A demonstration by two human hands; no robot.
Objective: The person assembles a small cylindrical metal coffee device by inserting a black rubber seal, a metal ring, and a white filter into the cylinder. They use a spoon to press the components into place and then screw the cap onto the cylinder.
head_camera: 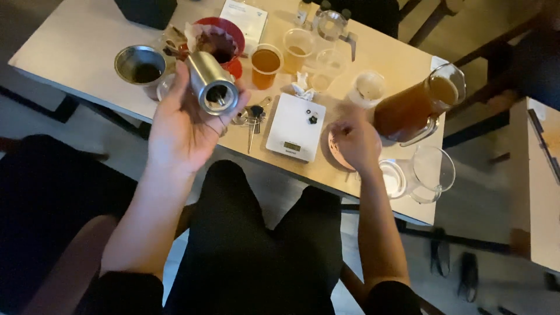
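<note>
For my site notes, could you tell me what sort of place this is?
Probably a coffee-brewing table in a cafe or home: a red dripper with paper filter, a white scale, and a steel hand grinder held in the left hand.

This looks like a coffee-brewing spot in a café or home, shown by a light desk [81,52] crowded with a white scale [296,126], red dripper [221,38], glass carafes [417,108], filled cups [266,64] and chairs on the far side.
</note>
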